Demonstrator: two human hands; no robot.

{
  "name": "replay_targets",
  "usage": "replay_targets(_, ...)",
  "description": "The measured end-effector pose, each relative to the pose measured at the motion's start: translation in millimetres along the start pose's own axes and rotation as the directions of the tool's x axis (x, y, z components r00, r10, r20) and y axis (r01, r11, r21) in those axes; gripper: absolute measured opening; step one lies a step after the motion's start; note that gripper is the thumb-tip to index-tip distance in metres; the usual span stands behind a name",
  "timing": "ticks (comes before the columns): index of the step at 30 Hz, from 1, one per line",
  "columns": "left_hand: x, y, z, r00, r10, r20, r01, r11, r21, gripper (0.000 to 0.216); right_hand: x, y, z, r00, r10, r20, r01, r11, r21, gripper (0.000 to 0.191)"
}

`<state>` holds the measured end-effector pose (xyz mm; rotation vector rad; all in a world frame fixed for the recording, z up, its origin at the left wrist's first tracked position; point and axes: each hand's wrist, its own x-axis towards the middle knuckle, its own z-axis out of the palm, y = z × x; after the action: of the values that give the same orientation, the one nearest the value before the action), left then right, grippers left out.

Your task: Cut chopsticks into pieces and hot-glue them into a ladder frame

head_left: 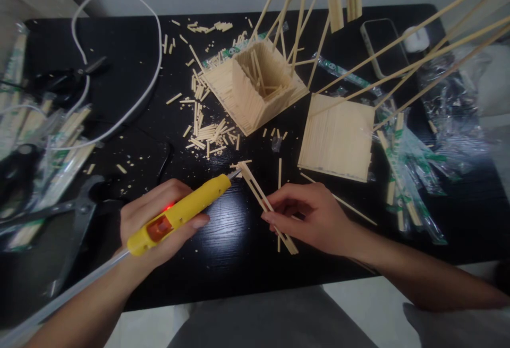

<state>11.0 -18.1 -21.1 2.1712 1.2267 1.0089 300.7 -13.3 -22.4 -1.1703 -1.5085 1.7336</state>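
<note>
My left hand is closed round a yellow glue gun, its metal tip touching the far end of a small frame of thin wooden sticks lying on the black table. My right hand pinches that stick frame near its middle, fingers pressed together on it. A clear glue stick juts from the back of the gun toward the lower left.
An open box of glued sticks stands beyond, beside a flat stick panel. Cut stick bits litter the centre. Long sticks hang in from the top right. A phone, plastic wrappers, pliers and a white cable lie around.
</note>
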Motion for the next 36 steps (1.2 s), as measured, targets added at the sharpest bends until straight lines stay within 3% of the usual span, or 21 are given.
replay_targets(16,1.8,1.7,-0.5,0.999,0.003,-0.044,-0.001,0.999,0.041,0.028,-0.3,0.7,-0.7,1.0,0.02,0.009,-0.02,1.0,0.01,0.012)
replay_targets(36,2.0,7.4,2.1,0.996,-0.006,0.089,0.009,0.999,-0.036,0.023,-1.2,0.7,-1.2,0.997,0.08,0.019,-0.081,0.994,0.071,0.015)
